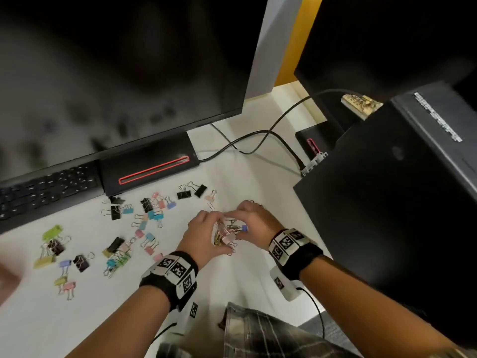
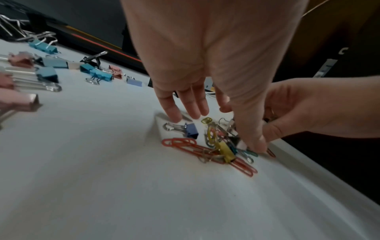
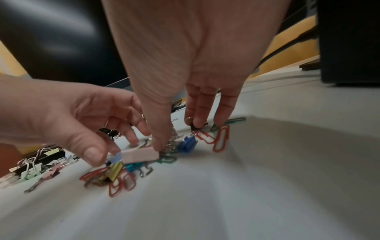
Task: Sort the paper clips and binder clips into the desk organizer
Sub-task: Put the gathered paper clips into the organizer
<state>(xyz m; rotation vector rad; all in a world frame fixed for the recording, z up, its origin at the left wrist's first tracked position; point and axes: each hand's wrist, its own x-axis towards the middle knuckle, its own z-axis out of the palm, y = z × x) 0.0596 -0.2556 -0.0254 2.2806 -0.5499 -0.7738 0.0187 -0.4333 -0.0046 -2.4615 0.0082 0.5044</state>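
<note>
A small mixed pile of clips [image 1: 228, 235] lies on the white desk [image 1: 232, 277] between my two hands. It holds red paper clips [image 2: 185, 142], a yellow binder clip [image 2: 226, 151], a blue binder clip [image 2: 192, 130] and a pink binder clip [image 3: 139, 155]. My left hand [image 1: 214, 226] reaches down on the pile's left side with relaxed fingers, its thumb [image 2: 255, 146] touching the clips. My right hand [image 1: 247, 218] covers the right side; its thumb [image 3: 158, 144] rests on the pink clip and its straight fingers [image 3: 198, 120] touch paper clips. No organizer shows in any view.
Several coloured and black binder clips [image 1: 147, 215] are scattered over the desk to the left. A monitor stand [image 1: 147, 169] and a keyboard [image 1: 46, 189] lie behind them. Cables [image 1: 260, 135] run at the back, and a black computer case [image 1: 387, 189] stands close on the right.
</note>
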